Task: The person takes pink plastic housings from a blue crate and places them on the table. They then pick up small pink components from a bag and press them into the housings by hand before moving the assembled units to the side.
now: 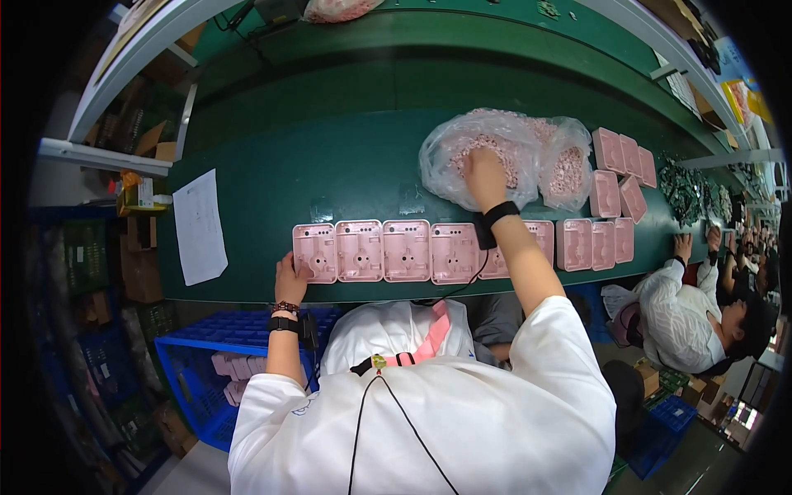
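Note:
A row of several pink plastic housings lies along the near side of the bench, hollow side up. My left hand (290, 280) is closed at the near left corner of the leftmost housing (314, 254), its thumb over the edge. Further off, my right hand (485, 175) reaches into an open clear plastic bag (441, 161) full of small pink parts (505, 165). Its fingers are drawn together and their tips are buried among the parts, so what they hold is hidden. Against this bag leans a second bag of pink parts (568, 172). My right forearm partly covers the row.
More pink housings (605, 195) lie at the right. A paper sheet (200, 227) is on the left of the green bench (272, 165). A blue crate (186, 363) with pink pieces stands below. A co-worker (681, 313) sits at the right, near dark green pieces (683, 191).

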Tool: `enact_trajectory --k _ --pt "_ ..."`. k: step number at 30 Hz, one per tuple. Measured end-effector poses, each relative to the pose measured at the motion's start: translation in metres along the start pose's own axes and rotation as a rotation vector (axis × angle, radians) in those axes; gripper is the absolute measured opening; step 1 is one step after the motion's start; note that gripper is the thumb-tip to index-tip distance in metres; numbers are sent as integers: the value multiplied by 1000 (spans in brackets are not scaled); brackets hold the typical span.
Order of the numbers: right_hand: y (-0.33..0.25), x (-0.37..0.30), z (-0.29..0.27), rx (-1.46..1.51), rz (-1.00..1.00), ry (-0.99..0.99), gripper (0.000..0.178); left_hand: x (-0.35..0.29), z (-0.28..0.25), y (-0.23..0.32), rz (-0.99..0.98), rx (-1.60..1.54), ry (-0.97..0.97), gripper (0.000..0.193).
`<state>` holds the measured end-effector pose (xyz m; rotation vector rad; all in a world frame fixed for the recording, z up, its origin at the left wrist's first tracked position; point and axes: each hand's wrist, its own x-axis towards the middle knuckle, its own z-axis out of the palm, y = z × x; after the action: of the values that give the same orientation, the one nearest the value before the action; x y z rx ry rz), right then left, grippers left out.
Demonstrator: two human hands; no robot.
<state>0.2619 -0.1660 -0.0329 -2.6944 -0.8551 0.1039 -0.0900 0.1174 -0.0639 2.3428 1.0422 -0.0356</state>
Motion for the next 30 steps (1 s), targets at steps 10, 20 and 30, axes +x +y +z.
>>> enact_trajectory --k 10,20,30 --pt "34 36 29 -223 -239 -24 22 -24 -41 30 -40 -157 241 39" --pt "39 43 19 -94 114 -32 27 -25 -69 68 173 -325 223 33" --pt "34 35 14 0 194 143 26 -34 -71 86 266 -393 98 27"
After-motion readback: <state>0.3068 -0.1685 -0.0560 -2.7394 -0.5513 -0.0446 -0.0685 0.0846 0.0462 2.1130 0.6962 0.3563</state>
